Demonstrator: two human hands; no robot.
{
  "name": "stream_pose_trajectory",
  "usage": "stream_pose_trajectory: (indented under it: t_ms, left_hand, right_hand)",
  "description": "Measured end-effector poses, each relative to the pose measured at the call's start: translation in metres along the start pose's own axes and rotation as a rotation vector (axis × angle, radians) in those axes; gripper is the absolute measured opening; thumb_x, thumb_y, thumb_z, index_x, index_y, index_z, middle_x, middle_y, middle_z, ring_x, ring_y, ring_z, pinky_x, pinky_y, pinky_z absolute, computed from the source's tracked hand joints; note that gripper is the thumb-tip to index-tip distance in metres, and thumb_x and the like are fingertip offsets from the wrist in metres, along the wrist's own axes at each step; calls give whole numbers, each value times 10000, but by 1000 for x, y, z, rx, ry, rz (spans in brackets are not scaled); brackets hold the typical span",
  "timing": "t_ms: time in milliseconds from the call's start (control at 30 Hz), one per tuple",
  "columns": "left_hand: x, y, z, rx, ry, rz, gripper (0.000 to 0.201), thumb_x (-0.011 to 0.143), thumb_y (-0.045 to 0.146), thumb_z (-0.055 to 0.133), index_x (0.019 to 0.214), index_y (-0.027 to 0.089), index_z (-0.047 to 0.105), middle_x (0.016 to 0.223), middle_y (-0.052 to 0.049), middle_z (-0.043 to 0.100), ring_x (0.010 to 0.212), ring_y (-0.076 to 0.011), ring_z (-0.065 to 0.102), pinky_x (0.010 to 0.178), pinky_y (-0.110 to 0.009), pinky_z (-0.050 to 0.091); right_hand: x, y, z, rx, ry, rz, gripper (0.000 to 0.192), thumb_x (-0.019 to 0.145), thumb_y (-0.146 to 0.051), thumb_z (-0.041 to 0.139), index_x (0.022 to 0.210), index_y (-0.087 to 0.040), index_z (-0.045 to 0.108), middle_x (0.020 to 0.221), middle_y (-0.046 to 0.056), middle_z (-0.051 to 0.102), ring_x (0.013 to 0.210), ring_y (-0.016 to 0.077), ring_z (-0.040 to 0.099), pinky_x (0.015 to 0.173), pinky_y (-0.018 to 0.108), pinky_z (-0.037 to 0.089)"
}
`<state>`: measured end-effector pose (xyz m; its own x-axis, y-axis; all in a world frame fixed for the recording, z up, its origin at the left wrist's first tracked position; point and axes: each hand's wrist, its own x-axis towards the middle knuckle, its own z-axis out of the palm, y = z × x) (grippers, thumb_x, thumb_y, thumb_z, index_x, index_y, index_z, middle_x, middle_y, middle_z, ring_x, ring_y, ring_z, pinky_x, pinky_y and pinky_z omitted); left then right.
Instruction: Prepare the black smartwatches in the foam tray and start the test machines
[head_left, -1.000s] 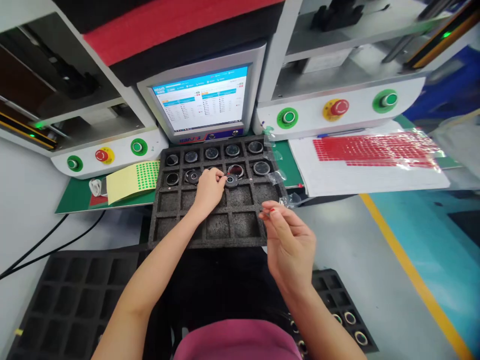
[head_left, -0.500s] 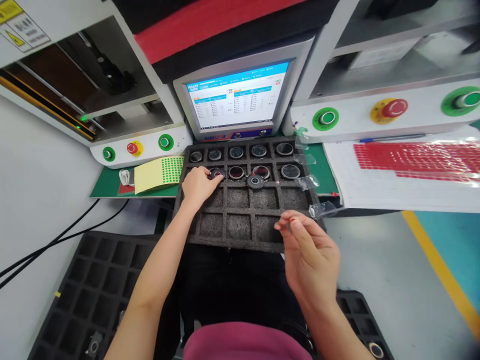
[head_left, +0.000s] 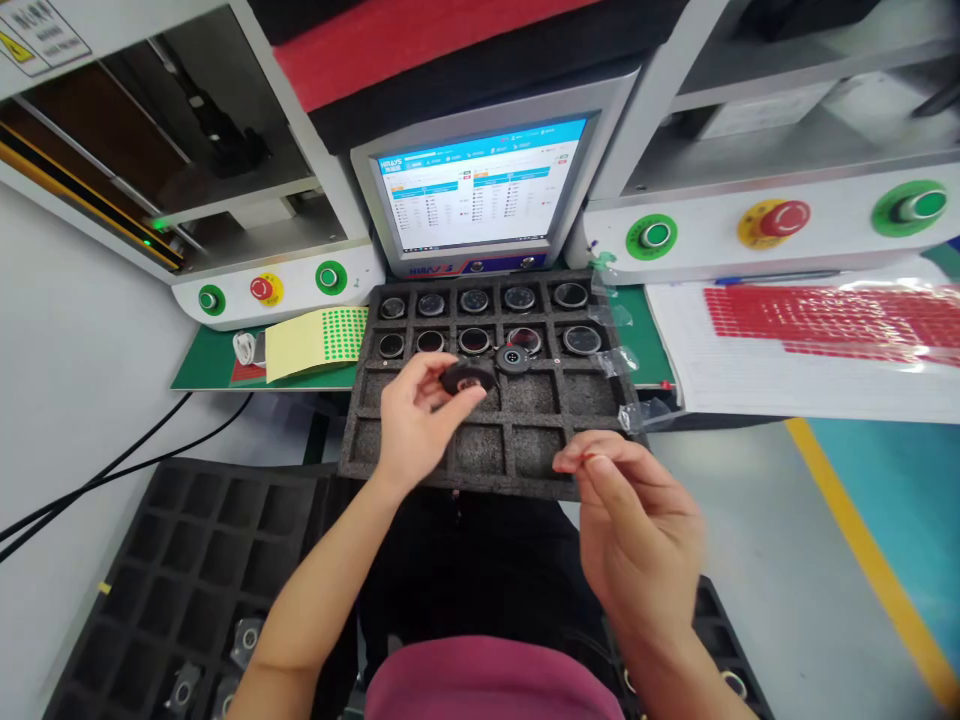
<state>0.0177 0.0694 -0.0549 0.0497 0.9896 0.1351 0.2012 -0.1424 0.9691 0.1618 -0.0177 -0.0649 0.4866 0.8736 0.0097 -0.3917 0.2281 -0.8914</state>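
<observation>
A black foam tray (head_left: 525, 455) with square pockets rests on my lap against the bench. Its two far rows hold several round black parts. My left hand (head_left: 416, 425) is lifted above the tray's middle and grips one round black part (head_left: 466, 379) between thumb and fingers. Another round part (head_left: 514, 359) lies on a tray rib just right of it. My right hand (head_left: 634, 535) hovers at the tray's near right corner, thumb and forefinger pinched on something small and reddish; I cannot make out what it is.
A monitor (head_left: 480, 195) stands behind the tray between two white machine panels with green and red buttons (head_left: 772, 218). A sheet of green dot stickers (head_left: 315, 342) lies left, red sticker sheets (head_left: 825, 315) right. Another foam tray (head_left: 172, 580) sits on the floor at left.
My left hand took a round black part out of the tray's second row and lifted it toward me. My right hand stayed near the tray's right corner.
</observation>
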Motion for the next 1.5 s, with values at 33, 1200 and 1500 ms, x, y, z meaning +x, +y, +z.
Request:
stream_pose_trajectory:
  t_ms: [33, 1200, 1500]
  left_hand:
    - [-13, 6, 0, -104, -16, -2, 269, 765, 288, 769, 899, 195, 554, 829, -13, 734, 791, -162, 738, 737, -248, 580]
    - [-89, 20, 11, 197, -119, 492, 540, 1022, 256, 371, 1498, 3, 351, 1393, -242, 524, 1314, -224, 502, 1105, -355, 424]
    - [-91, 21, 13, 184, -134, 473, 553, 1005, 260, 384, 1532, 99, 332, 1427, -207, 509, 1308, -244, 505, 1087, -412, 452]
  right_hand:
    - [-1, -3, 2, 8, -47, -15, 99, 816, -245, 764, 741, -203, 717, 722, -2, 637, 686, 96, 599, 641, 199, 489]
    - [-23, -18, 17, 33, -266, 232, 203, 804, -242, 783, 657, -200, 649, 817, -1, 583, 736, 94, 579, 680, 188, 509]
    - [-23, -19, 16, 21, -256, 245, 195, 803, -237, 775, 655, -209, 651, 820, 13, 567, 727, 121, 563, 655, 238, 510]
